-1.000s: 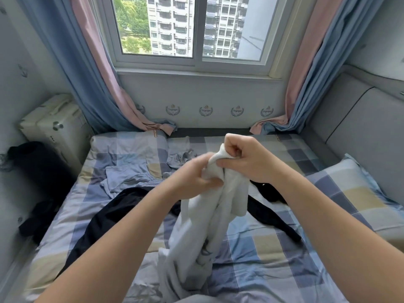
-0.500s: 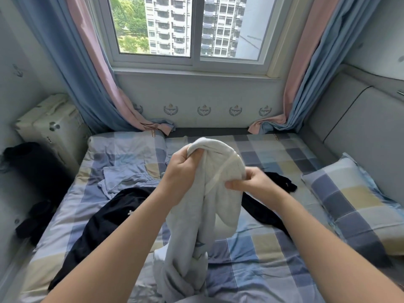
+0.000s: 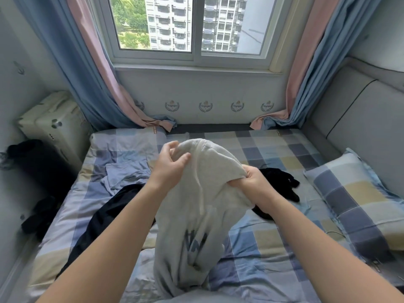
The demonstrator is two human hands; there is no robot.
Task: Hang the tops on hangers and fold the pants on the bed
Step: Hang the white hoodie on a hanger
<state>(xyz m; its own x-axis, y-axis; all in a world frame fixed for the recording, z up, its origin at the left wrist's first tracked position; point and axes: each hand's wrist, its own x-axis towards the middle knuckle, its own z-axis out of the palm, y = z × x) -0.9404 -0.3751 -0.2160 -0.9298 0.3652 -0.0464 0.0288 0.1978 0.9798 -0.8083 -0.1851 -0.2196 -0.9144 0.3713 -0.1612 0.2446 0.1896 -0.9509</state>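
Oddly, white top (image 3: 203,193) print unreadable.

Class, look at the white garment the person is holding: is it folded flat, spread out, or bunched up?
Bunched up. The white garment hangs in loose folds between the left hand and right hand, its lower end crumpled on the bed.

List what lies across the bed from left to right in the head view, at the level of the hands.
Cream suitcase → light blue garment → left hand → white garment → right hand → black garment → checked pillow.
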